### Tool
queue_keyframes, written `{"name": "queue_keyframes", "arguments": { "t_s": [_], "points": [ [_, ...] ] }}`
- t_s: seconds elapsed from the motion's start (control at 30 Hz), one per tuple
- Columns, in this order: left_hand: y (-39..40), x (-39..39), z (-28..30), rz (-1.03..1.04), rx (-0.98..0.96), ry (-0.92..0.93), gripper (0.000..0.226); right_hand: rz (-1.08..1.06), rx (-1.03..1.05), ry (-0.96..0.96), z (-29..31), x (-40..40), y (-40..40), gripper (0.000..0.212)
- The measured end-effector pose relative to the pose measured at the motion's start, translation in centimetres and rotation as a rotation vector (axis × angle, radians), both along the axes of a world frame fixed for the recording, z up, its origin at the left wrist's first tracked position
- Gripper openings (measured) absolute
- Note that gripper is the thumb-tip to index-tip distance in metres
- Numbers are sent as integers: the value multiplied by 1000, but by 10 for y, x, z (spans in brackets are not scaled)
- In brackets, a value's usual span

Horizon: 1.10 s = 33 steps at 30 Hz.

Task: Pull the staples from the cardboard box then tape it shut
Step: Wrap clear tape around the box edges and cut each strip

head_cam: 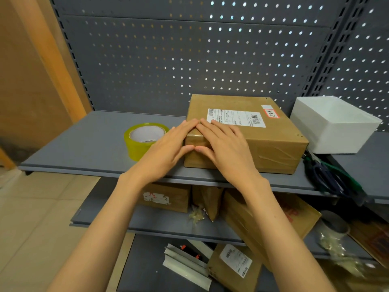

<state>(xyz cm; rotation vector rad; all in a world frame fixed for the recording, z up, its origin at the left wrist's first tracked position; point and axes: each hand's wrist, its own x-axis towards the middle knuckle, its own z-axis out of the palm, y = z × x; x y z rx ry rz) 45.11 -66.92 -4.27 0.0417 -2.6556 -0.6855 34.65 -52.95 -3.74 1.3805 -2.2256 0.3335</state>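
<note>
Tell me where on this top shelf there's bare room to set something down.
The widest bare patch of the shelf is left of the tape roll, out to its left edge. A bare strip also runs behind the roll to the pegboard. It is crowded right of the cardboard box, where the white foam box and scissors sit; both hands press the cardboard box's near-left corner.

Brown box (273,142); yellow tape roll (134,147); white tub (336,131).

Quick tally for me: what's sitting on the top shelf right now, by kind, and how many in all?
Cardboard box: 1
Tape roll: 1
White foam box: 1
Scissors or pliers-type hand tools: at least 1, overlapping, count unclear
Total: at least 4
Both the left hand and right hand press flat on the cardboard box's near corner.
</note>
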Motion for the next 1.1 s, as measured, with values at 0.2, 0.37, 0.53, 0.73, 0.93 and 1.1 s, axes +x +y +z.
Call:
{"name": "queue_keyframes", "arguments": {
  "t_s": [0.2, 0.37, 0.53, 0.73, 0.93, 1.1],
  "points": [
    [-1, 1, 4, 39, -16, 42, 60, 93, 4, -254, 12, -1, 8, 59],
    [-3, -6, 9, 123, -68, 233, 36, 211, -277, -417, 12, 6, -2, 38],
    [-2, -8, 6, 141, -32, 337, 28, 184, -414, -382, -6, 7, -8, 32],
    [0, -9, 6, 172, 25, 386, 23, 190, -510, -481, -6, 8, -10, 30],
    [9, -2, 4, 242, -17, 404, 26, 175, -421, -425, -5, 10, -5, 30],
    [18, 7, 2, 342, 81, 389, 37, 7, -571, -393, 5, -2, 28, 26]
  ]
}}
